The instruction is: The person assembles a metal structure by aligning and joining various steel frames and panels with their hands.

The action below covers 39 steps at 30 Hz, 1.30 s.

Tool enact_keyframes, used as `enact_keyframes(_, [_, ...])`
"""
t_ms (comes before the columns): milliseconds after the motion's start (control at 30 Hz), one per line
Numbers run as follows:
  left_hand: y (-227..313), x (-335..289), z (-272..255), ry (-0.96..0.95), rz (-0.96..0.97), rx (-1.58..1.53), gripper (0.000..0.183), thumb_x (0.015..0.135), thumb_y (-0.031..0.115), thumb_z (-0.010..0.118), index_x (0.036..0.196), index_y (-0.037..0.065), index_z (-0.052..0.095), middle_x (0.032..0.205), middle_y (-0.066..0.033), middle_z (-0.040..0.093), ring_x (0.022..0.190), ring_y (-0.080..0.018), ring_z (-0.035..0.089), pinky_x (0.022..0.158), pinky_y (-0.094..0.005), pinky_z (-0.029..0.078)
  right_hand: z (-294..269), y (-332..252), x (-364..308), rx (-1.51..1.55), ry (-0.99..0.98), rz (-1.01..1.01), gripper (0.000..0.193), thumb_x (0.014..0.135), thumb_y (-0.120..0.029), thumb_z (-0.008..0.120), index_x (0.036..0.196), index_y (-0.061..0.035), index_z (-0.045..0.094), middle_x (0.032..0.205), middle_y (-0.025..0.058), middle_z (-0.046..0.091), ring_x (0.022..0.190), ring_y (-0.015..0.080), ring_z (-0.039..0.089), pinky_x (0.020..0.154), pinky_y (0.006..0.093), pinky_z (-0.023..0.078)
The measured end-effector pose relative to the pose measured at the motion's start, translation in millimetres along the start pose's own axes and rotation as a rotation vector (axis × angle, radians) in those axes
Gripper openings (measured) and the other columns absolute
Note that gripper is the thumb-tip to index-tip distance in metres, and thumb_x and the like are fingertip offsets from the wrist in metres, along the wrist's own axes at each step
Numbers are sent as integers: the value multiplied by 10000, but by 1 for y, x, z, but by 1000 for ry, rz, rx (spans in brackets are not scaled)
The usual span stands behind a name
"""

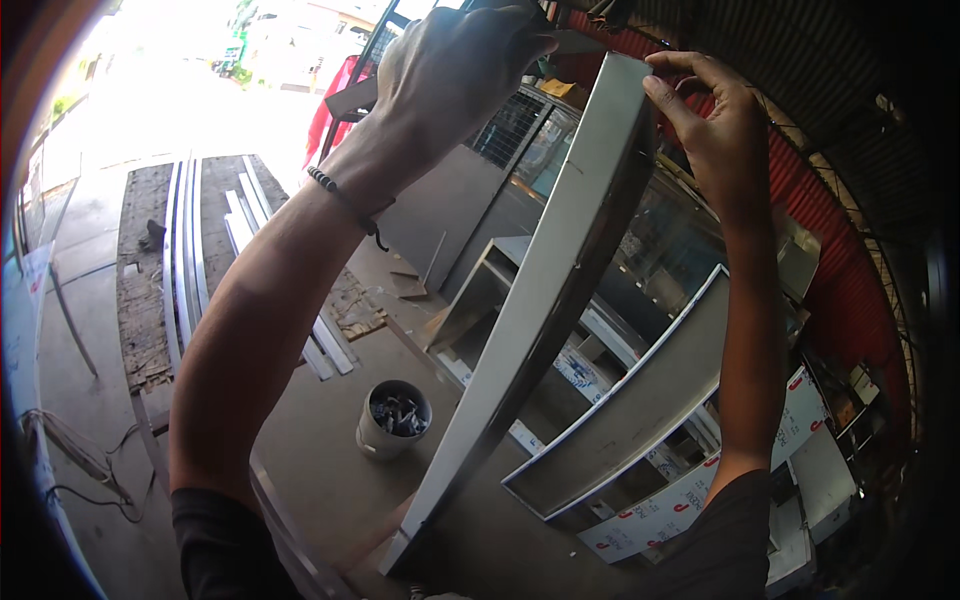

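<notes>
Right hand at panel's top corner, left hand raised beside it

Long pale panel (545, 270) stands on a slant in front of the person, top end up by the hands, lower end down toward the person's body. White face is turned to the left, dark side to the right.

Right hand (712, 115): at the panel's top right corner, thumb and forefinger pinching the edge, other fingers curled. Panel runs down and leftward from that hand, passing between the two forearms.

Left hand (450, 65): raised, left of the panel's top, back of hand showing. Fingers bent; tips point toward the panel, with a gap in the view between them and its end. Can't tell whether they grip anything; they overlap dark stuff at the upper rim. Beaded bracelet (325, 180) on that wrist.

Around: bucket (378, 440) of scraps (400, 410) on the floor (320, 440), left of the panel's lower half. Metal strips (183, 260) on a worn board (140, 250), off past the left forearm. Right of the panel, a curved frame (640, 385) with white edges, partly behind the right forearm. Red ridged wall (860, 320) farther right.
</notes>
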<state>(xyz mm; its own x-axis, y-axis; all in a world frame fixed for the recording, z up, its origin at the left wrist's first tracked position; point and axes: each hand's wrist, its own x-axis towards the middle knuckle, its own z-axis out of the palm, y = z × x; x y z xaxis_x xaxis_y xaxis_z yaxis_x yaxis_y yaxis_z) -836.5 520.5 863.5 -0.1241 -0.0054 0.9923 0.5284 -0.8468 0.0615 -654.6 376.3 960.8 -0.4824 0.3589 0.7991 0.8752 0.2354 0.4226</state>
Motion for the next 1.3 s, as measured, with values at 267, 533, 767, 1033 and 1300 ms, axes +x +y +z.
enact_keyframes(267, [8,-5,-5,93,4,-53,172,991,263,638,898,118,630,586,-109,628,474,-296,631,413,-448,448,3,-1,-1,44,51,-16,219,898,-172,757,1070,-37,755,957,100,761,851,198,720,820,321,535])
enact_keyframes(533, [15,-16,13,181,-56,41,300,967,401,702,904,116,770,703,-102,726,565,-252,704,476,-353,510,2,-1,-1,52,59,-46,209,901,-155,750,1062,-21,751,998,115,766,909,218,737,847,324,542])
enact_keyframes(767, [12,-20,20,164,-89,-50,327,975,378,700,895,68,768,662,-143,703,548,-264,707,473,-354,516,3,-2,-3,-11,31,-52,210,942,-139,723,1131,-48,745,1024,31,734,880,96,671,789,261,550])
enact_keyframes(1033, [16,-20,14,129,-106,-45,311,984,369,692,919,77,780,671,-144,712,548,-256,709,465,-346,512,0,-5,-1,-32,8,-19,209,934,-145,730,1114,-41,751,1051,50,745,933,122,688,854,280,540])
enact_keyframes(1300, [19,-13,-4,17,-149,-47,224,981,237,645,828,81,698,604,-165,647,479,-345,638,435,-469,472,1,-2,0,-22,21,-66,209,930,-141,730,1107,-31,750,1075,70,747,1012,160,698,935,309,528])
